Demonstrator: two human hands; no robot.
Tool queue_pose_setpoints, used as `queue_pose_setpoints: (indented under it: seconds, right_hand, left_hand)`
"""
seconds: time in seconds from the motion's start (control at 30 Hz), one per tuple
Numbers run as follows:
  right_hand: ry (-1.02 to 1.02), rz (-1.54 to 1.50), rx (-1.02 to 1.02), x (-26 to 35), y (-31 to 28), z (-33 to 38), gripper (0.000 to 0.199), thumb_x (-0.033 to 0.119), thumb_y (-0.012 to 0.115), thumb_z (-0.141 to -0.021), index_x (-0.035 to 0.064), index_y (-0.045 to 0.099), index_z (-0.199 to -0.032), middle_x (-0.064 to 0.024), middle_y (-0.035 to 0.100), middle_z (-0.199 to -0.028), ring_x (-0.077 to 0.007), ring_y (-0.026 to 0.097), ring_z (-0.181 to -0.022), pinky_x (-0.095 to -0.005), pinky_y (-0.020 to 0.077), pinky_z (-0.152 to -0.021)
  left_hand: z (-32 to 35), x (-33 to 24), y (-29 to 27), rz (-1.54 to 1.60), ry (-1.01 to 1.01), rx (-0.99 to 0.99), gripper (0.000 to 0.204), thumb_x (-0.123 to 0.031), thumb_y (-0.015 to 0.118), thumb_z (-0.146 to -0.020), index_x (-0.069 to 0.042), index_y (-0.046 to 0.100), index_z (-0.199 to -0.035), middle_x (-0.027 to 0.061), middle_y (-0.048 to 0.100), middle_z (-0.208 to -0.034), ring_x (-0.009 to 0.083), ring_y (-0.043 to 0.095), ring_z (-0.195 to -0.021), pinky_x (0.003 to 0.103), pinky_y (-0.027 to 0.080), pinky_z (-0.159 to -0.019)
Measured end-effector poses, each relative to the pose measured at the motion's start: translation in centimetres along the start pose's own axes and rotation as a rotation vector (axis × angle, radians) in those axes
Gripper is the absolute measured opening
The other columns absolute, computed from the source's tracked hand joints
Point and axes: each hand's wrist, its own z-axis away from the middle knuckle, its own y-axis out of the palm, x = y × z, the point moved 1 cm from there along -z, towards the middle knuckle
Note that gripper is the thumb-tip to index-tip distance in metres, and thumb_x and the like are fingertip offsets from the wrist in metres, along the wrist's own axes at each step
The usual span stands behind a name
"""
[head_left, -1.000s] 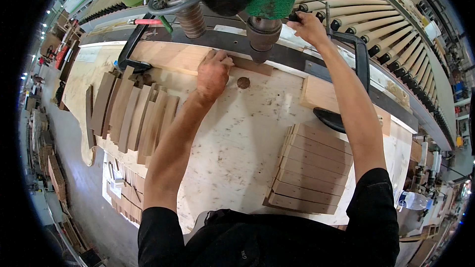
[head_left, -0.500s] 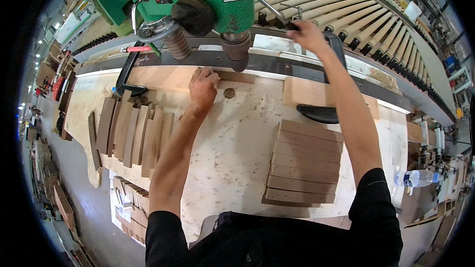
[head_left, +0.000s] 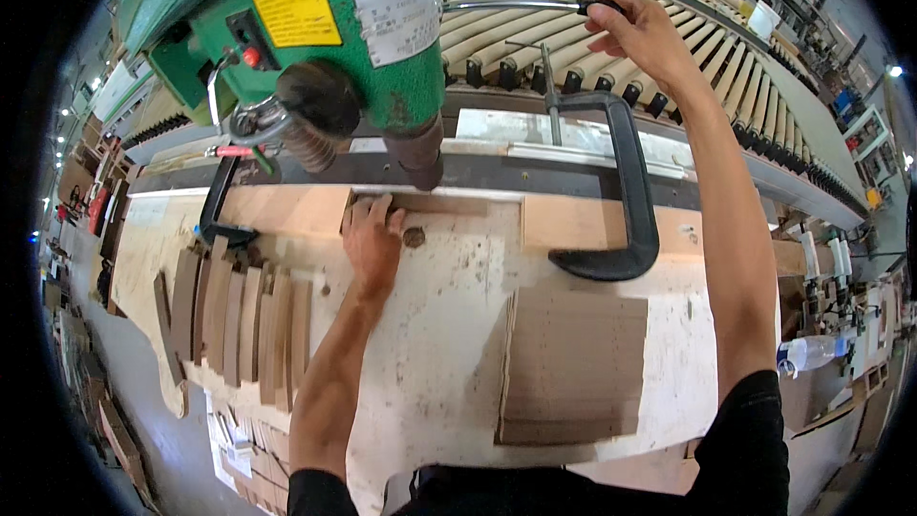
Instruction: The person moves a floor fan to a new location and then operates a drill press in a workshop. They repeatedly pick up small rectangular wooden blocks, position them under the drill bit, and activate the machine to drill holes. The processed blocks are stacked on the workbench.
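My left hand (head_left: 371,244) grips the left end of a narrow brown wood strip (head_left: 449,204), which lies against the fence between two pale wood blocks. Above the strip hangs the chuck (head_left: 415,155) of a green drill press (head_left: 401,86); its bit cannot be made out. My right hand (head_left: 642,33) is raised at the far right, its fingers curled round the black grip of the press's feed lever (head_left: 516,5). A stack of brown wood strips (head_left: 578,363) sits in front of me on the right. More loose strips (head_left: 250,325) stand in a row at the left.
A black C-clamp (head_left: 632,191) holds the right pale block (head_left: 573,223) beside my right forearm; another clamp (head_left: 220,205) is at the left block (head_left: 287,208). Behind the fence runs a roller conveyor (head_left: 535,38). A plastic bottle (head_left: 810,354) lies beyond the right edge.
My right hand has swung the feed lever up to the right. The view has shifted, so the bench sits lower. My left hand stays on the strip.
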Motion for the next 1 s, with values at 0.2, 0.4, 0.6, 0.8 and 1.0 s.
queue_pose_setpoints:
  seconds: [0.2, 0.4, 0.6, 0.8, 1.0]
  right_hand:
    - [-0.096, 0.034, -0.106, 0.3, -0.1, 0.3, 0.041, 0.036, 0.064, -0.095, 0.0025, 0.065, -0.119, -0.0067, 0.068, -0.089, -0.0132, 0.068, -0.075, -0.0268, 0.0541, -0.068]
    - [-0.063, 0.006, -0.024, -1.4, -0.1, -0.7, 0.047, 0.043, 0.063, -0.095, 0.0084, 0.062, -0.126, -0.0065, 0.071, -0.097, -0.0159, 0.072, -0.084, -0.0281, 0.0563, -0.076]
    - [0.013, -0.081, -0.03, 1.0, 0.5, -0.7, 0.04, 0.017, 0.059, -0.094, -0.0002, 0.058, -0.13, -0.0062, 0.066, -0.094, -0.0163, 0.066, -0.074, -0.028, 0.0557, -0.064]
    - [-0.003, 0.016, -0.066, -0.4, 0.1, -0.5, 0.049, 0.041, 0.064, -0.095, 0.0064, 0.061, -0.129, -0.0077, 0.071, -0.096, -0.0173, 0.072, -0.085, -0.0275, 0.0554, -0.074]
    - [-0.033, 0.039, -0.063, 0.2, 0.2, -0.3, 0.046, 0.04, 0.063, -0.095, 0.0047, 0.062, -0.125, -0.0084, 0.071, -0.095, -0.0169, 0.072, -0.082, -0.0273, 0.0551, -0.072]
  left_hand:
    - [2.7, -4.8, -2.2, 0.116, 0.115, 0.144, 0.035, -0.008, 0.068, -0.086, -0.006, 0.063, -0.12, 0.0143, 0.066, -0.097, 0.0281, 0.062, -0.089, 0.037, 0.051, -0.08]
    - [0.1, -13.8, 0.1, 0.991, -0.445, 1.008, 0.054, -0.007, 0.046, -0.092, -0.002, 0.041, -0.146, 0.0052, 0.059, -0.065, 0.0105, 0.051, -0.054, 0.025, 0.042, -0.051]
    - [-1.2, -14.2, 2.0, 1.111, -0.655, 1.064, 0.057, -0.005, 0.047, -0.088, -0.003, 0.043, -0.145, -0.0005, 0.051, -0.061, 0.0064, 0.035, -0.044, 0.022, 0.028, -0.04]
    - [-1.9, -11.7, 0.9, 1.082, -0.778, 1.356, 0.058, -0.004, 0.046, -0.088, -0.003, 0.041, -0.146, -0.0023, 0.047, -0.059, 0.0054, 0.035, -0.045, 0.022, 0.029, -0.04]
    - [-2.4, -14.6, -0.4, 1.181, -0.744, 1.299, 0.064, -0.003, 0.044, -0.089, -0.008, 0.032, -0.152, -0.0003, 0.05, -0.062, 0.0055, 0.038, -0.046, 0.019, 0.029, -0.039]
